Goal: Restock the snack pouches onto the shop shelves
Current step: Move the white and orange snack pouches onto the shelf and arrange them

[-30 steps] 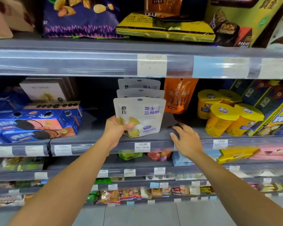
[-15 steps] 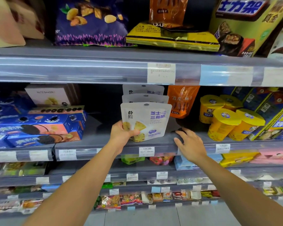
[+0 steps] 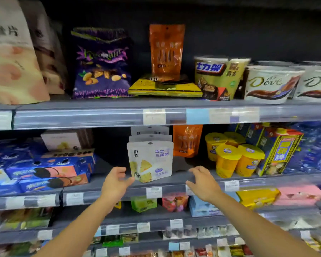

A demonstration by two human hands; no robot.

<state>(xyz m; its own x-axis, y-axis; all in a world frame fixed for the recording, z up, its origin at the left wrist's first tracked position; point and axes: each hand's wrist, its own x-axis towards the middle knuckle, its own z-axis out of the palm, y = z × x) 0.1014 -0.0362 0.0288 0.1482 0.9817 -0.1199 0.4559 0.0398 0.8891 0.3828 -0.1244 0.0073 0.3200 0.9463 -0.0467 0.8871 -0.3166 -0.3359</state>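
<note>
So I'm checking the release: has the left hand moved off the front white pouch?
Yes. The left hand has dropped off the front white pouch, down-left toward the shelf edge, fingers open.

We've got both arms stretched forward, left hand [image 3: 117,182] loosely cupped with fingers [image 3: 121,170] spread, right hand [image 3: 202,184] open, palm down, gripping nothing.

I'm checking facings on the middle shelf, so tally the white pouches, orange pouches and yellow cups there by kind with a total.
White pouches: 3, standing in a row front to back
Orange pouches: 1
Yellow cups: 4
Total: 8
Anything hidden behind these rows cannot be counted.
</note>
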